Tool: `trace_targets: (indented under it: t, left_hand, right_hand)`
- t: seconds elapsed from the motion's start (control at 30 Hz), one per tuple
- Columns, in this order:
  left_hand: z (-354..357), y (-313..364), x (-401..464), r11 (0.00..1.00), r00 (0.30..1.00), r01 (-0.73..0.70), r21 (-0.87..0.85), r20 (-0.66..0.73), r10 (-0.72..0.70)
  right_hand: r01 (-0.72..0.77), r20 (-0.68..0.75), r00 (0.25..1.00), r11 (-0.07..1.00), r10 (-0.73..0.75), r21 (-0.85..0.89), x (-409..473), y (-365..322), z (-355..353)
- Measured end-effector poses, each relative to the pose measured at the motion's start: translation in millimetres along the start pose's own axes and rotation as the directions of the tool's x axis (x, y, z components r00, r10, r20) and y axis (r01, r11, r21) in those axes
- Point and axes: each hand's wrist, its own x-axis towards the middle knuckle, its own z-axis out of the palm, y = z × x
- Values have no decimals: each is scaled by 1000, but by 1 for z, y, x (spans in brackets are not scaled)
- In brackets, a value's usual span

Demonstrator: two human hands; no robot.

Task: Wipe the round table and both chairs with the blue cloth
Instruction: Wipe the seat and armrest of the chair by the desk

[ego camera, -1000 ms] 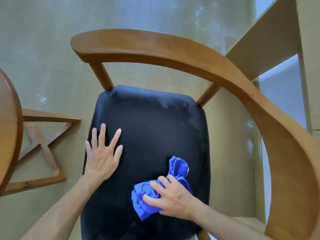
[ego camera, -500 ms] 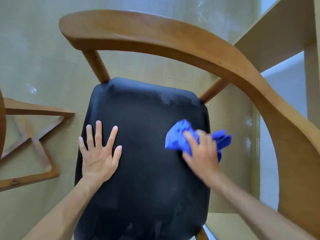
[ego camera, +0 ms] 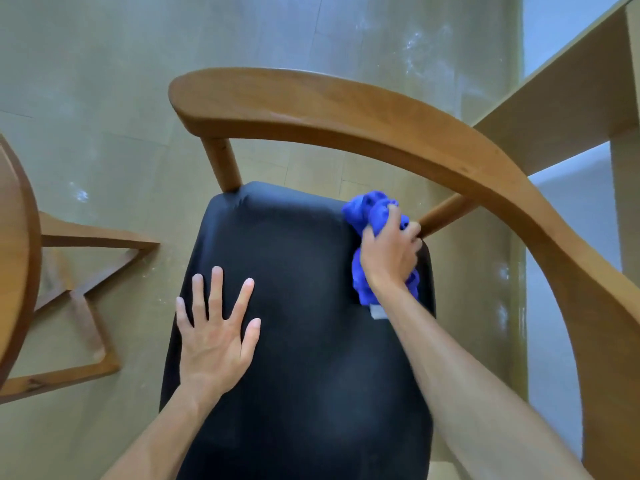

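Head view. The blue cloth (ego camera: 367,220) is bunched in the right hand (ego camera: 389,254), whose fingers are curled round it, and is held against the far right corner of the black seat (ego camera: 311,341) of the chair, just beside the right wooden post (ego camera: 446,213). The left hand (ego camera: 214,327) is laid flat on the near left part of the seat, fingers spread and straight, nothing held.

Handling of the cloth is judged as follows. It is soft and light and crumples freely; no particular grip point is required, and a full-hand bunch such as the one shown is adequate. A loose tail with a pale tag (ego camera: 378,311) hangs below the wrist and may drag. The seat cover appears smooth and padded; little resistance to the cloth is expected.

Surroundings. The curved backrest rail (ego camera: 346,112) arches over the far side of the seat and sweeps down along the right; it is judged to restrict strokes at the seat's far edge, as do the left post (ego camera: 221,164) and the right post. The edge of the round table (ego camera: 17,254) is visible at far left, with its wooden base (ego camera: 86,306) on the floor (ego camera: 104,98). A pale wooden unit (ego camera: 571,98) stands at upper right.
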Motion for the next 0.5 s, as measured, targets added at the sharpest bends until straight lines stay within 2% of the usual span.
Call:
trace_targets:
  t: [0.03, 0.07, 0.13, 0.17, 0.23, 0.3, 0.33, 0.37, 0.4, 0.5]
  left_hand:
    - [1, 0, 0, 1000, 1000, -1, 0, -4, 1]
    - [2, 0, 0, 1000, 1000, -2, 0, -5, 2]
    - [3, -1, 0, 1000, 1000, -12, 0, -11, 12]
    - [3, -2, 1, 1000, 1000, -16, 1, -17, 16]
    - [4, -3, 0, 1000, 1000, -18, 5, -25, 18]
    - [5, -4, -1, 1000, 999, -18, 6, -26, 18]
    - [5, -5, 0, 1000, 999, -23, 6, -28, 23]
    - [6, -5, 1, 1000, 999, -28, 4, -33, 28]
    - [6, -5, 1, 1000, 999, -29, 1, -38, 29]
    - [6, -4, 1, 1000, 999, -18, -12, -27, 18]
  right_hand:
    - [-72, 16, 997, 997, 72, -15, 7, -29, 8]
    - [-45, 12, 999, 998, 46, -50, 8, -55, 18]
    - [177, -66, 981, 982, -182, -68, -14, -104, 35]
    - [301, -21, 953, 951, -303, -74, -30, -122, 41]
    - [528, 86, 848, 848, -523, -50, -61, -138, 45]
    - [732, 32, 681, 679, -731, -56, -57, -126, 44]
    - [773, 4, 632, 631, -775, -64, -45, -111, 39]
    - [765, -7, 641, 640, -768, -70, -30, -93, 34]
    - [721, -15, 689, 688, -725, -85, -16, -70, 28]
    - [469, 4, 882, 877, -472, -106, 11, 17, 5]
